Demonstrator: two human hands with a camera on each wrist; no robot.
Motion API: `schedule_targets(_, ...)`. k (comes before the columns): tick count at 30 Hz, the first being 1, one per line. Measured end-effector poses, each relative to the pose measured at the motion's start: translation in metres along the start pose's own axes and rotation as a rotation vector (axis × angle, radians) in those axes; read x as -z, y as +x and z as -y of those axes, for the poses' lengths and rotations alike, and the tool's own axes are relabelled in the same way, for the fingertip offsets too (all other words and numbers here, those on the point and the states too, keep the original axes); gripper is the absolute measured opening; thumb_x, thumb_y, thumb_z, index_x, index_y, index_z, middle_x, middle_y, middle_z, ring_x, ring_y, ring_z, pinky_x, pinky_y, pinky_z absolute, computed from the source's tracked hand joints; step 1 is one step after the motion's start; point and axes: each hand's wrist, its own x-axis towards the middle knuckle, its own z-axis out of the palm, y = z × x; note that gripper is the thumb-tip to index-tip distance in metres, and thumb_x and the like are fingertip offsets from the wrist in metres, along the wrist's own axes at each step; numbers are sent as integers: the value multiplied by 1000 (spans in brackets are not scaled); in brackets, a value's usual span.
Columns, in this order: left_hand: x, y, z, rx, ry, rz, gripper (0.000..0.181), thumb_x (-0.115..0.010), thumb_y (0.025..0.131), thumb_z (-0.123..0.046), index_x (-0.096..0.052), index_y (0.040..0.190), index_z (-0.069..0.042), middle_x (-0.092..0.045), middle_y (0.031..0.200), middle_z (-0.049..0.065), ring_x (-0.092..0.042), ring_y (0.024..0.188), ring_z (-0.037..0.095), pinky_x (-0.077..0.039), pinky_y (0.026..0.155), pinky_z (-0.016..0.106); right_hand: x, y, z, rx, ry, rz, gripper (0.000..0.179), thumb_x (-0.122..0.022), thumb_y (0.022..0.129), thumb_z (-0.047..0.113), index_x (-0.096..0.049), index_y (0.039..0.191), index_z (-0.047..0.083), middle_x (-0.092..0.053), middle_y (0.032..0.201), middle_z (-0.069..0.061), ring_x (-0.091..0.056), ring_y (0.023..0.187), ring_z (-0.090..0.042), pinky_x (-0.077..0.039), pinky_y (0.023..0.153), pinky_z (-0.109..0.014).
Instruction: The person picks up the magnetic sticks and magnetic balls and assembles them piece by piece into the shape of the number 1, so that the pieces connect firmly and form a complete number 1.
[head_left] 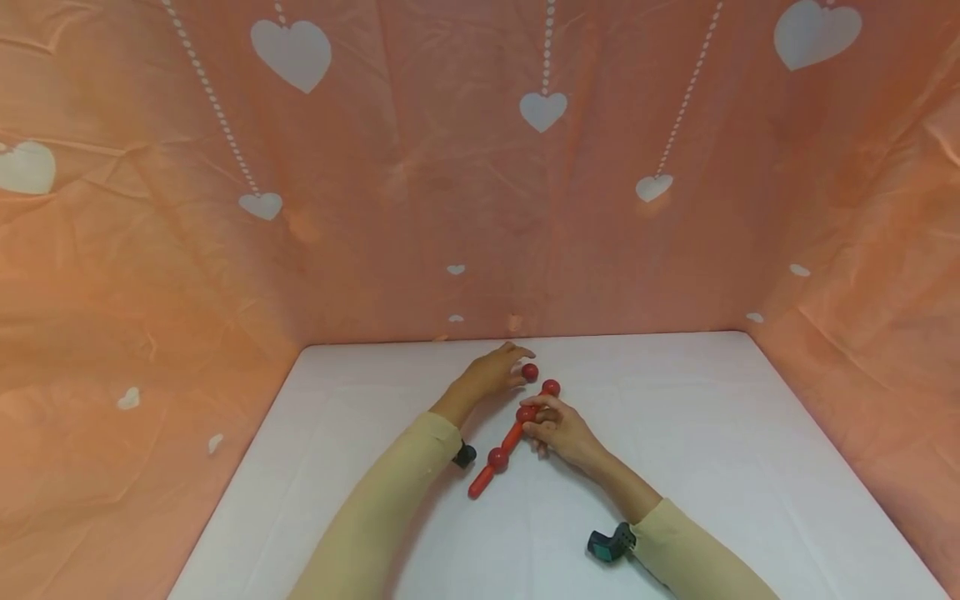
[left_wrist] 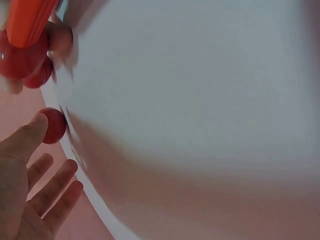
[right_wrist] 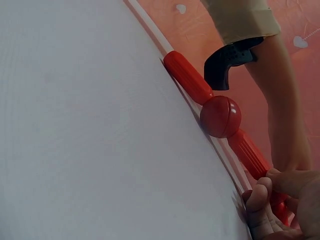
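A chain of red ribbed rods and balls [head_left: 498, 458] lies slantwise on the white table, one rod end toward me and a ball [head_left: 551, 387] at the far end. My right hand [head_left: 566, 433] pinches it near a middle ball, thumb and fingertips around the joint; the fingers partly hide that stretch. Beyond the chain's far end is a loose red ball [head_left: 530, 372]. My left hand [head_left: 491, 373] reaches around this ball from the left, its fingers spread. In the left wrist view the thumb overlaps the loose ball [left_wrist: 53, 126], with the other fingers extended below.
The white table [head_left: 712, 433] ends at an orange curtain [head_left: 420, 208] with white hearts, which rises behind and on both sides. A dark wrist camera [head_left: 611, 543] sits at my right cuff, and another [head_left: 465, 455] at my left wrist, close to the chain.
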Motion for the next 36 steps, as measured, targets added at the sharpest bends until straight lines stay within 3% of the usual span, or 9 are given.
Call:
schedule_targets(4, -2, 2, -1, -27, 30, 6, 47, -72, 105, -25, -58, 150, -19, -59, 144, 8, -65, 129, 24, -53, 110, 43, -1, 0, 0, -5, 0, 6, 43, -74, 102, 9, -59, 142, 1, -67, 86, -9, -63, 62, -16, -56, 62, -25)
schedule_targets(15, -6, 4, -4, -13, 47, -7, 40, -72, 105, -22, -60, 144, -19, -67, 133, 6, -67, 122, 22, -55, 106, 42, 0, 0, -2, 15, 18, 8, 44, -73, 102, 8, -58, 142, -1, -67, 89, -15, -62, 64, -17, -56, 60, -25)
schedule_targets(26, -8, 4, -2, 73, -94, -45, 31, -73, 105, -22, -61, 132, -17, -74, 117, 2, -70, 108, 18, -57, 96, 38, 0, -1, 0, 16, 16, 13, 43, -72, 102, 6, -59, 142, -2, -67, 89, -12, -62, 63, -16, -56, 60, -25)
schedule_targets(36, -5, -5, -1, 64, -140, -65, 30, -75, 103, -22, -62, 128, -14, -74, 111, 6, -69, 100, 20, -57, 90, 40, -1, -2, 1, 29, 23, 16, 43, -72, 102, 7, -59, 142, -2, -66, 89, -12, -62, 63, -15, -56, 60, -25)
